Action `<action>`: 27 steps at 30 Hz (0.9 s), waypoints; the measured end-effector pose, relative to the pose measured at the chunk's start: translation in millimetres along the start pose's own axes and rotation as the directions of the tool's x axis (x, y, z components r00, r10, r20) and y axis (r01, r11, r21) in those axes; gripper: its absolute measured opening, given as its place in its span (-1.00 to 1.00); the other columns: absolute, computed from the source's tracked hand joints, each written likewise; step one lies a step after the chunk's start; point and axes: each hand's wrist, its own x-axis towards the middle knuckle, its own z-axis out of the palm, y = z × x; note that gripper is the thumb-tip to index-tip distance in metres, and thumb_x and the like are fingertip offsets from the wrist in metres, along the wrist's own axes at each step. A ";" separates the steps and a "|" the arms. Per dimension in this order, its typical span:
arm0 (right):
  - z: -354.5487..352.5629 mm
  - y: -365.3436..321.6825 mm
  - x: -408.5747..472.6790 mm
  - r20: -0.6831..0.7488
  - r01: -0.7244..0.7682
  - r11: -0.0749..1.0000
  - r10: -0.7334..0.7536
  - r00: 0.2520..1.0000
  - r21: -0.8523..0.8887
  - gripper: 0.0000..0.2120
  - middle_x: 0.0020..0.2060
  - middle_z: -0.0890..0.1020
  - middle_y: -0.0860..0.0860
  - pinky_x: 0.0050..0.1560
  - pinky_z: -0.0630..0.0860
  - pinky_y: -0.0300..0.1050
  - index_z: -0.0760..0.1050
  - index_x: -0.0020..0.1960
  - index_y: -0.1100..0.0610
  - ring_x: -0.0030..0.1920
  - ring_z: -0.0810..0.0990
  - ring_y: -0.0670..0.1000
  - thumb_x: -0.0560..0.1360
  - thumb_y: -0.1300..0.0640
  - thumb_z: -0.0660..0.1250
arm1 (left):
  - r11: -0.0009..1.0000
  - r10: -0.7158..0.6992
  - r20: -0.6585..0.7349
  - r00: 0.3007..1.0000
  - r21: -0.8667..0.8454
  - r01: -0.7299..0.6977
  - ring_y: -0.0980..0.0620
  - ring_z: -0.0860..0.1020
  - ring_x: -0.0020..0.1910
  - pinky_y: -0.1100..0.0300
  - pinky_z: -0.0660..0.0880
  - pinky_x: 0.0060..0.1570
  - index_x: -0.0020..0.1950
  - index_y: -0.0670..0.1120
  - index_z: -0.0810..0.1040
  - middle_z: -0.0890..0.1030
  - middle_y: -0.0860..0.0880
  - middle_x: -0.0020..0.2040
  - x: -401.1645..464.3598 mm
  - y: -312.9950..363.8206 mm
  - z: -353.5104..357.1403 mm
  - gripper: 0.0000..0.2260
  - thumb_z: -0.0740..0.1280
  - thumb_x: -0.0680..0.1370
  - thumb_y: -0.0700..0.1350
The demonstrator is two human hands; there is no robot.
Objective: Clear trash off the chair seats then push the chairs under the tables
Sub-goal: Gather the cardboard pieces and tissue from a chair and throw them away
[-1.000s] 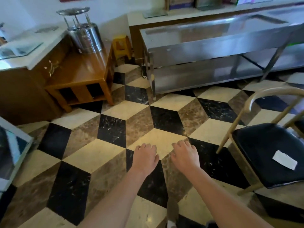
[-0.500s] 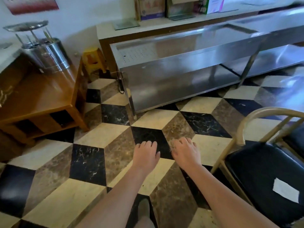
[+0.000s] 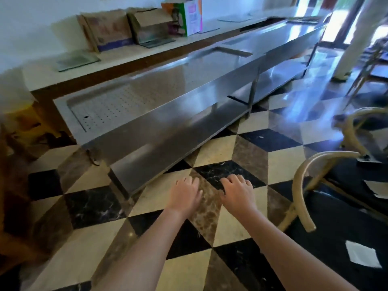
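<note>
A chair (image 3: 302, 185) with a curved tan backrest and black seat stands at the right edge. A white scrap of paper (image 3: 362, 256) lies flat on its seat. More white paper (image 3: 375, 186) lies further back on a dark seat at the right edge. A second tan chair back (image 3: 352, 127) shows behind. My left hand (image 3: 184, 196) and my right hand (image 3: 237, 192) hover palm-down over the floor, left of the near chair. Both hold nothing, fingers loosely curled and apart.
A long stainless steel counter (image 3: 168, 106) with a lower shelf runs diagonally ahead. Boxes (image 3: 184, 16) lean on the ledge behind it. A yellow stool (image 3: 23, 116) and wooden furniture sit at the left. A white pillar (image 3: 357, 38) stands far right. The floor is checkered marble.
The view has swung to the right and forward: the wooden stand and metal pot left the frame, the steel counter and chair are closer. Both hands stay empty, held out in front.
</note>
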 end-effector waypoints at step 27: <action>-9.5 295.9 319.6 -0.162 -0.477 0.878 0.467 0.869 -0.028 -0.74 0.13 0.58 0.02 0.14 0.44 -0.04 0.51 0.15 0.04 0.14 0.52 0.06 0.54 -0.02 0.18 | 0.873 0.488 0.014 0.873 -0.027 -0.487 -0.05 0.49 0.14 0.05 0.38 0.17 0.23 -0.09 0.42 0.55 -0.08 0.14 482.4 136.3 52.1 -0.71 0.13 0.59 0.03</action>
